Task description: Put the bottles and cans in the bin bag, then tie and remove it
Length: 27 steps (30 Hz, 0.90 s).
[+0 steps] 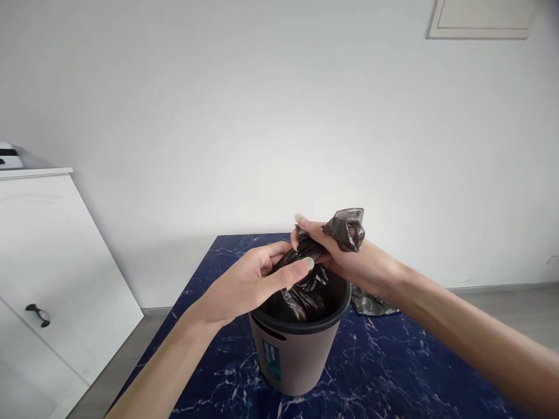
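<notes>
A black plastic garbage bag (305,294) sits inside a round beige trash can (301,364) with a dark rim and a teal label. Its gathered neck rises above the rim between my hands. On the near left side, my left hand (266,276) pinches the neck with thumb and fingers. My right hand (327,247) is wrapped round the upper part from the other side, and a crumpled loose end of the bag sticks up over the back of that hand. Part of the bag's neck is hidden behind my fingers.
The can stands on a dark blue marble-patterned table (367,372). Another flat dark plastic bag (373,302) lies on the table behind my right forearm. At the left is a white cabinet (56,250); a pale wall (262,116) rises behind the table.
</notes>
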Tool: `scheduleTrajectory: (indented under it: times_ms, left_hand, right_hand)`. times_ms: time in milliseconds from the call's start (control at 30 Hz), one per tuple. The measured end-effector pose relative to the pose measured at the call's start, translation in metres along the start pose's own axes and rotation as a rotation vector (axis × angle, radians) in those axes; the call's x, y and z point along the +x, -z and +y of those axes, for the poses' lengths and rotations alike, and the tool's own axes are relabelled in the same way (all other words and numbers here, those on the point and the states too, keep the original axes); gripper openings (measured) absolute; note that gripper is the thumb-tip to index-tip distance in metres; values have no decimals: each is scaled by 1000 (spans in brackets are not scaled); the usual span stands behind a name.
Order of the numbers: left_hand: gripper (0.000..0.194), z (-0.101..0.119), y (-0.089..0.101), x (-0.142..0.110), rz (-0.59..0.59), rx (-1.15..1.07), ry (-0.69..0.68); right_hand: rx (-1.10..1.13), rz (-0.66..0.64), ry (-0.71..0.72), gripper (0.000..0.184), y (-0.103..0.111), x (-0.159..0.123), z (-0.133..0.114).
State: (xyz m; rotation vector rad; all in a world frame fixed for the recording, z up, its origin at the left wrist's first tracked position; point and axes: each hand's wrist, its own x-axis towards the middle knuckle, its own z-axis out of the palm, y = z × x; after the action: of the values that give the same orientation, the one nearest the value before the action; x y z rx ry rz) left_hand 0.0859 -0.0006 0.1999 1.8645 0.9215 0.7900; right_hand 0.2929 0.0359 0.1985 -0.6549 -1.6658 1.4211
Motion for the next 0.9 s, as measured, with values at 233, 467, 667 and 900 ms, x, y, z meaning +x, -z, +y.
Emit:
scheduleTrajectory:
  times_ms: [233, 467, 667, 900]
  left_hand:
    - [39, -15, -2, 8, 222, -213, -56]
    - [31, -22, 3, 8, 324, -416, -24]
    - [29, -23, 2, 6, 316, -468, -72]
    - [37, -24, 6, 2, 256, -464, -100]
  right_hand:
    - [142, -175, 75, 39, 7, 2, 9]
    - [-381, -253, -58, 54, 34, -8, 10]
    - [-471, -219, 82, 49, 35, -8, 20]
    - [39, -102, 115, 39, 27, 4, 32]
